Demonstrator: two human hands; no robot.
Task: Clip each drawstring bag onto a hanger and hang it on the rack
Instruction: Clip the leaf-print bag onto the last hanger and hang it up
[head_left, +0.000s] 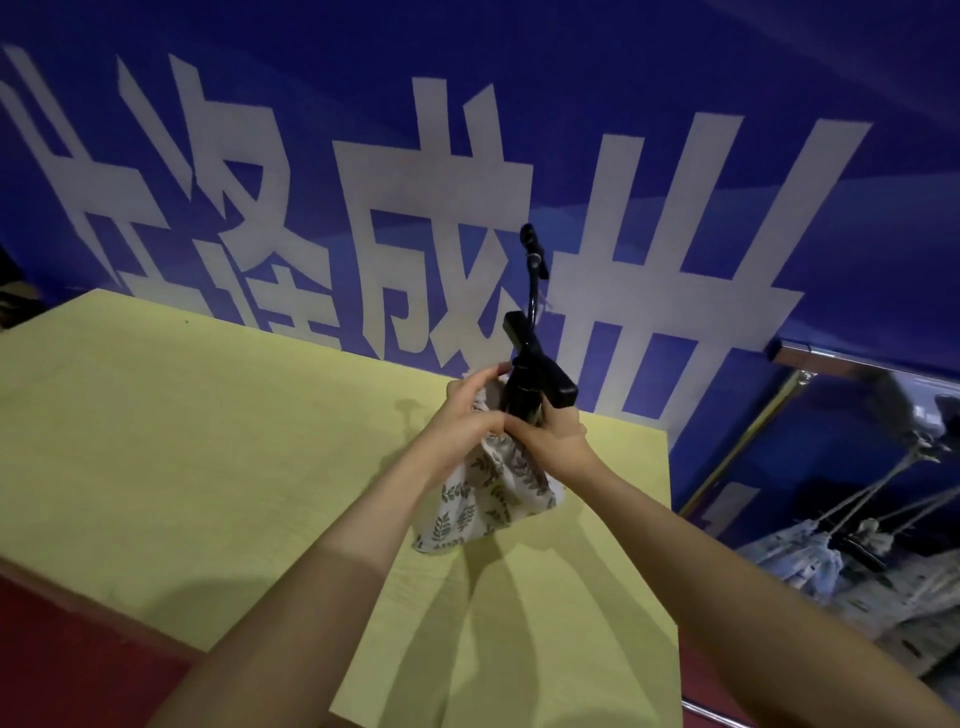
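Hands meet above the yellow table (156, 441): left hand (467, 410) pinches the top of the leaf-print drawstring bag (488, 493), right hand (556, 431) grips the black clip hanger (535, 364) at its lower clip. Bag hangs just over the table's right part. Rack (748, 447) with hung bags stands right of the table.

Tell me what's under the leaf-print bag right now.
The yellow table lies under the bag. The bag's bottom edge looks close to it, but contact is unclear. Both hands cover the bag's top.
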